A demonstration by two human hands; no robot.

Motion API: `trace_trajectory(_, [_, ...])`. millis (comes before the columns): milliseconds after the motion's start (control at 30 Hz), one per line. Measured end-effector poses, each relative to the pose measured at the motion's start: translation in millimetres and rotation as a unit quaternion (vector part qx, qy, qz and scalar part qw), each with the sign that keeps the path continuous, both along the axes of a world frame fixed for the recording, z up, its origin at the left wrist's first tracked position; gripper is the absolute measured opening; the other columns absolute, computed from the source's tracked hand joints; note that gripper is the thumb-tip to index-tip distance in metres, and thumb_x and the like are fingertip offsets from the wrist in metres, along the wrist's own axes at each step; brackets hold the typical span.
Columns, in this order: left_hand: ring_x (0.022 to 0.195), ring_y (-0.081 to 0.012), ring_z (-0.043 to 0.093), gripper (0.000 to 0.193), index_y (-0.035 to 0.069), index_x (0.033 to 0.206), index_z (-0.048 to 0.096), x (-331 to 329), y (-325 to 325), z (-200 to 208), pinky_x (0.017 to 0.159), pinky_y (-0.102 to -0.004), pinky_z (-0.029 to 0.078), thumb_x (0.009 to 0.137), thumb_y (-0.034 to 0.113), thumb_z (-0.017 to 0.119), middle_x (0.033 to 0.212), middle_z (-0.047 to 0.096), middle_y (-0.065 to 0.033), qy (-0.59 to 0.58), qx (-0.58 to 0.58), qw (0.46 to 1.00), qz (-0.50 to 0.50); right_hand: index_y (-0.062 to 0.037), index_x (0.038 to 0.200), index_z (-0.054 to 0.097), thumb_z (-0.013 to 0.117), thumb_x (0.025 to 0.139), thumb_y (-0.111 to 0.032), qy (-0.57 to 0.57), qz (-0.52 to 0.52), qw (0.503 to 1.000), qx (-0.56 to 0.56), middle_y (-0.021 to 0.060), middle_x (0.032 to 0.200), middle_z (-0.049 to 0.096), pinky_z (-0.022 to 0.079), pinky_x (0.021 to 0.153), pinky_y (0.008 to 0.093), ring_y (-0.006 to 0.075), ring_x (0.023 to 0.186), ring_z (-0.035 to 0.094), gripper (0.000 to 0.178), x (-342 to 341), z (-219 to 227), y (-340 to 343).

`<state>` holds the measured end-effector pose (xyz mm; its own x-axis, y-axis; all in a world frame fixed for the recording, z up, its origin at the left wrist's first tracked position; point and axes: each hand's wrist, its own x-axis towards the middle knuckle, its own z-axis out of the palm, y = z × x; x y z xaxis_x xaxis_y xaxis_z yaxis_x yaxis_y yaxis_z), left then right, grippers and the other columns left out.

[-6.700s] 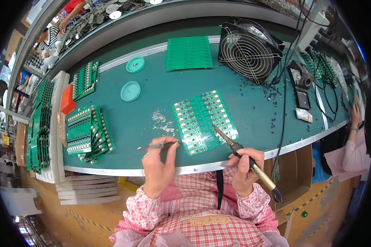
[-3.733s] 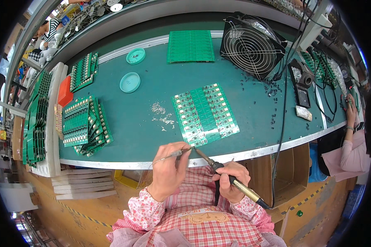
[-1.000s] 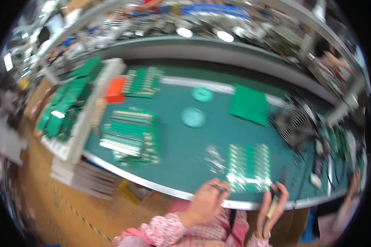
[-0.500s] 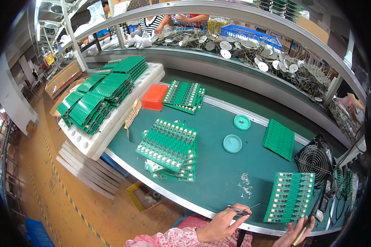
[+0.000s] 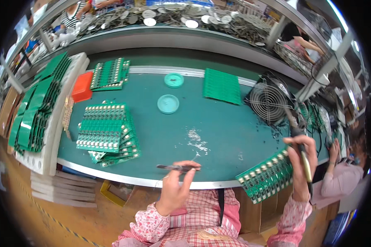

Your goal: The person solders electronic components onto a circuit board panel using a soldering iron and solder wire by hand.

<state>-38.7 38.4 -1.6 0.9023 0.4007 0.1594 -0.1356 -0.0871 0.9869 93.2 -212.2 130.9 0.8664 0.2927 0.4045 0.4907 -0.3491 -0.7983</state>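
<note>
My left hand [image 5: 175,192] is closed on a pair of tweezers [image 5: 176,167], held level above the front edge of the bench. My right hand [image 5: 304,161] grips a soldering iron [image 5: 306,168] with a pale yellow handle, its shaft pointing away toward the fan. Close beside that hand, a green circuit board panel [image 5: 263,178] with rows of white parts sits tilted across the bench's front edge. Whether my right fingers touch the panel I cannot tell. Small white scraps [image 5: 197,140] lie on the bench beyond the tweezers.
Stacked green panels [image 5: 103,127] lie at left, more [image 5: 110,74] behind them beside a red box [image 5: 83,86]. Two round turquoise dishes [image 5: 168,104] stand mid-bench. A bare green panel [image 5: 221,86] and a black fan [image 5: 268,101] are at far right. Another person [image 5: 344,179] sits at right.
The view has swung to the right. My right hand has risen with the iron, and the panel near it has turned and shifted over the front edge. My left hand still holds the tweezers.
</note>
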Motion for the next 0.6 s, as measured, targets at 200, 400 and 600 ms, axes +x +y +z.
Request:
trace_trajectory(200, [0.102,-0.0217,0.068,0.018,-0.004,0.115,0.058,13.5,-0.6,2.3,0.090,-0.0340,0.053,0.100,0.007,0.054,0.110,0.070,-0.0146,0.001,0.079,0.996,-0.034,-0.0073,0.110,0.061,0.065,0.088,0.001,0.051,0.226,0.957,-0.173,0.0095,0.102,0.068,0.051,0.082,0.0339,0.0232,0.091,0.067,0.023,50.9,-27.6,31.4])
trace_trajectory(400, [0.108,-0.0361,0.063,0.024,0.006,0.120,0.062,27.8,-18.4,-5.5,0.092,-0.0432,0.050,0.100,0.015,0.055,0.117,0.067,-0.0154,0.064,0.192,0.977,-0.067,-0.0041,0.112,0.059,0.069,0.084,0.001,-0.022,0.273,0.945,-0.178,0.0140,0.101,0.067,0.051,0.081,0.0374,0.0333,0.093,0.067,0.030,59.3,-66.8,55.2])
trace_trajectory(600, [0.108,-0.0387,0.060,0.023,-0.001,0.114,0.057,53.1,-41.6,-24.3,0.104,-0.0473,0.040,0.098,0.016,0.058,0.119,0.066,-0.0162,-0.013,0.294,0.951,-0.097,-0.0045,0.111,0.060,0.075,0.076,-0.001,-0.135,0.050,0.965,-0.219,0.0180,0.111,0.064,0.044,0.098,0.0466,0.0397,0.112,0.058,0.039,3.7,-91.0,15.1])
